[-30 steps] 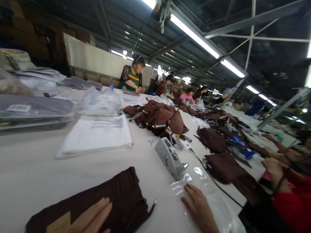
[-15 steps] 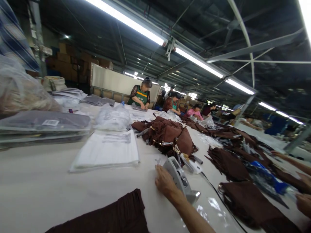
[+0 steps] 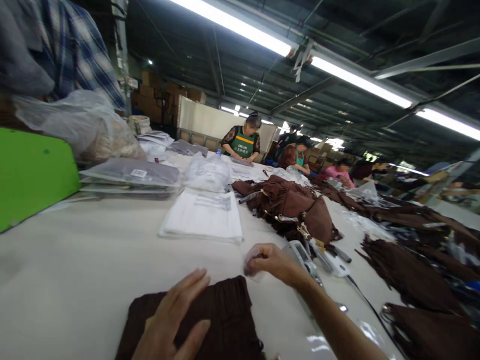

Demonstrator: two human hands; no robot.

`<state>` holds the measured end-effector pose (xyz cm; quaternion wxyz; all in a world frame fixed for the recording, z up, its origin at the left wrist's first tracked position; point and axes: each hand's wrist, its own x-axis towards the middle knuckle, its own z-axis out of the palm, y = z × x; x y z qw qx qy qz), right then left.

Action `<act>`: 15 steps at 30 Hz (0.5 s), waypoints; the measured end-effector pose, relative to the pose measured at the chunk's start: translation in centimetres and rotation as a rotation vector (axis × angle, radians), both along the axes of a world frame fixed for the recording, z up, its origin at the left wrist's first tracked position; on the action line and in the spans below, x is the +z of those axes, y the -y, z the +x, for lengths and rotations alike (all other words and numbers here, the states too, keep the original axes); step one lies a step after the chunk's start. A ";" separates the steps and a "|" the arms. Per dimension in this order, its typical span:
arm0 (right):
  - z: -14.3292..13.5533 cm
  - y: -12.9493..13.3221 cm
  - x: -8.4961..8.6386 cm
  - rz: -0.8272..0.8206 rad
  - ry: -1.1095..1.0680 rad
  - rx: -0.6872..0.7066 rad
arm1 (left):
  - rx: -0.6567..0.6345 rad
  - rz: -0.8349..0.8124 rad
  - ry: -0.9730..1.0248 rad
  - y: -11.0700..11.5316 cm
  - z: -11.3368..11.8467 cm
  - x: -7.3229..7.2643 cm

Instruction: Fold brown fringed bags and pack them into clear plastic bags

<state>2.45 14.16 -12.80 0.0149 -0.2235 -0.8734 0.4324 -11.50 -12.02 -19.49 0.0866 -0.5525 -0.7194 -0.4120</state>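
Note:
My left hand (image 3: pixel 176 320) is open above a dark brown folded fabric piece (image 3: pixel 225 310) with pleats along its top edge, fingers spread and thumb apart. Just beyond that piece, my right hand (image 3: pixel 272 262) pinches a small piece of clear plastic film (image 3: pixel 253 260), blurred by motion. A grey desktop dispenser (image 3: pixel 302 252) stands behind my right forearm, which hides part of it. Close behind it lies a white device (image 3: pixel 335 265) with a black cable. Brown fringed bags (image 3: pixel 296 205) with gold-coloured metal fittings are heaped past the dispenser.
A stack of white printed plastic bags (image 3: pixel 204 215) lies ahead on the table. Grey packed bags (image 3: pixel 135 175) and a green panel (image 3: pixel 33 175) are at the left. More brown items (image 3: pixel 412 265) cover the right side. A co-worker in a green apron (image 3: pixel 243 145) stands across the table.
My right hand has left the dispenser and moved to the brown piece, holding the film. My left hand has come into view over that piece. The view has turned left.

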 end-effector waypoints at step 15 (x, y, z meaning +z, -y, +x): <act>-1.4 6.3 1.9 0.044 -0.407 0.224 | -0.016 -0.206 0.164 2.7 -3.9 5.2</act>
